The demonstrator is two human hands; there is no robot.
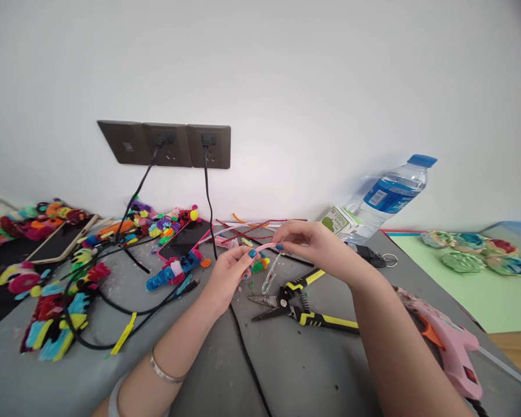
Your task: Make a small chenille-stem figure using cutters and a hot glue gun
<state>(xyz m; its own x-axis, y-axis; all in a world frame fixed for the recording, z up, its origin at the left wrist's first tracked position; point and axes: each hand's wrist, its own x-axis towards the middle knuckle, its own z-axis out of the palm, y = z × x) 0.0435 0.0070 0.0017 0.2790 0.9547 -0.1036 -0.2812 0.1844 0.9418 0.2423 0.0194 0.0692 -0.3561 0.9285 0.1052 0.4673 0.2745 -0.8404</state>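
Between both hands, above the middle of the table, a pale pink pipe cleaner (267,246) is held in a slight bend. My left hand (231,271) pinches one end of it between thumb and fingers. At its other end my right hand (309,242) is closed, fingertips together. A bent pale blue-grey pipe cleaner (269,278) hangs or lies just below the right fingertips; I cannot tell which. Under my right wrist lie yellow-and-black pliers (293,304) with their jaws apart. Behind my left fingers sits a small green and yellow piece (260,264), partly hidden.
Colourful pipe-cleaner figures (65,318) lie at left among black cables (108,346). A phone (186,238) and loose red stems (260,226) lie near the wall. At right are a tilted water bottle (393,194), a juice carton (339,220), keys (369,255) and a pink glue gun (454,347).
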